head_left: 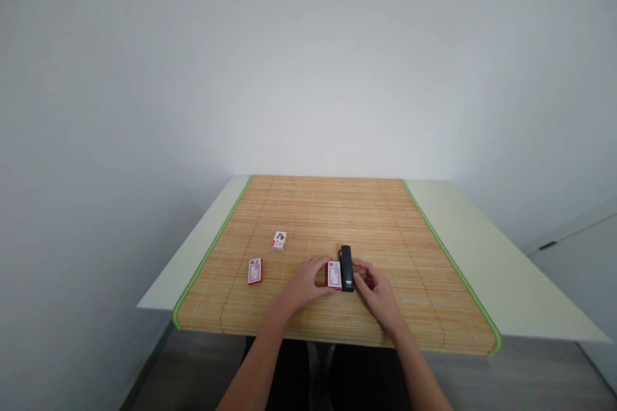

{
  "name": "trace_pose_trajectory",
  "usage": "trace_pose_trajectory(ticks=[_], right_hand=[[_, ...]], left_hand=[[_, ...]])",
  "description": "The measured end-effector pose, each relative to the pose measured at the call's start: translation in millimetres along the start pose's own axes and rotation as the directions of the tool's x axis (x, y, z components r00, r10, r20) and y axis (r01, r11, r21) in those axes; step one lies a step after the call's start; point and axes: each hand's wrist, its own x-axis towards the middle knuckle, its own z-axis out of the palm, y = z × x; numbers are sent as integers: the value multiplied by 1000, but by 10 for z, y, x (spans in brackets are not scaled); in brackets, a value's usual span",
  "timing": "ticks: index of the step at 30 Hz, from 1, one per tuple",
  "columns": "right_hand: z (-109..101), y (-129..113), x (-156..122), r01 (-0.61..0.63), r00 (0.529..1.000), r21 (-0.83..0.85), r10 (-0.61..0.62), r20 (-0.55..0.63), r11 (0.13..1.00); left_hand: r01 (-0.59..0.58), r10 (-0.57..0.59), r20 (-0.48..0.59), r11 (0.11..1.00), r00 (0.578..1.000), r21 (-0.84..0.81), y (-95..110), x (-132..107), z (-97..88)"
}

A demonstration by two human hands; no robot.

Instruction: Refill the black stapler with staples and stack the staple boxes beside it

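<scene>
Downward view from head height of a pale surface (441, 205) against a plain wall (318, 77), with a slatted bamboo mat (332, 205) edged in green across the middle. On the mat, toward the near edge and slightly right of centre, a black stapler (346, 270) pointing away from the viewer, with a small red-and-white box (334, 273) lying flat along its left side, apparently touching. Left hand (304, 282) at that box, fingers grasping it by the far and near edges. Right hand (379, 297) on the other side of the stapler, fingers loosely bent and clasped around nothing; light contact with the stapler's side hard to tell. Farther left, a second red-and-white box (255, 271), flat; beyond and a little to its right, a white box (279, 241) with a dark picture on top. Below the near edge, dark-clad legs (369, 376) and grey floor (511, 382).
</scene>
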Motion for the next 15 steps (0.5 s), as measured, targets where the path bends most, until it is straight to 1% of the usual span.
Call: trace_pose_trajectory(ticks=[8,15], right_hand=[[-10,-4,-5,-16,999,15,15,38,1000],[-31,-12,-8,-33,997,63,29,68,997]], left_hand=[[-9,10,-61,1000,998,20,102,-2,69],[-1,3,-61,999,998,34,115,-43,74]])
